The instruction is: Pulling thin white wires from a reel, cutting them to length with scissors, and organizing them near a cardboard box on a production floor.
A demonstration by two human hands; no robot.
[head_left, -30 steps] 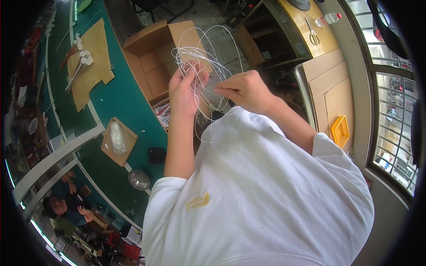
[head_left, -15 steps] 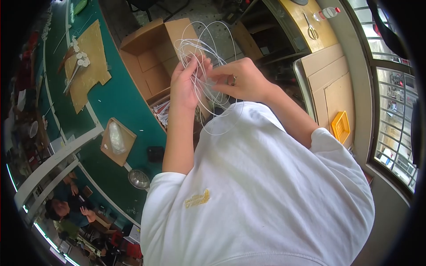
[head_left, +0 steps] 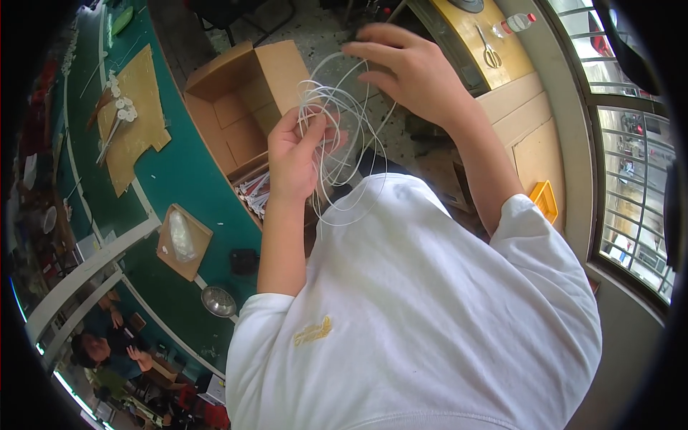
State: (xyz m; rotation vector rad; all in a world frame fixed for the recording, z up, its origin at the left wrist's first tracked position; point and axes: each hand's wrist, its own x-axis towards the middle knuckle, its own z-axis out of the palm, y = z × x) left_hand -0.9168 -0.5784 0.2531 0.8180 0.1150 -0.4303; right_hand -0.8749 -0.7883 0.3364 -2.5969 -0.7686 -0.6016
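Observation:
Loose loops of thin white cord (head_left: pixel 324 92) hang in front of my shirt. My left hand (head_left: pixel 295 152) is closed around the bundle, with the thumb pressed over the strands. Above and to the right, my right hand (head_left: pixel 419 72) has its fingers stretched out and its thumb apart. Its fingertips are at the upper edge of a large loop; whether they touch the strand is hard to see. Several loops fan out between the two hands and droop below the left one.
An open cardboard box (head_left: pixel 236 118) stands beyond my left hand. A green table (head_left: pixel 186 193) on the left bears a cardboard sheet (head_left: pixel 136 136), a bagged clear item (head_left: pixel 181 236) and a metal bowl (head_left: pixel 218 302). Scissors (head_left: pixel 490 54), a bottle (head_left: pixel 514 26) and a yellow tray (head_left: pixel 546 201) are at right.
My right hand has lifted away from the left, up and to the right, and its fingers have spread. The left hand keeps the cord, whose loops now hang more widely.

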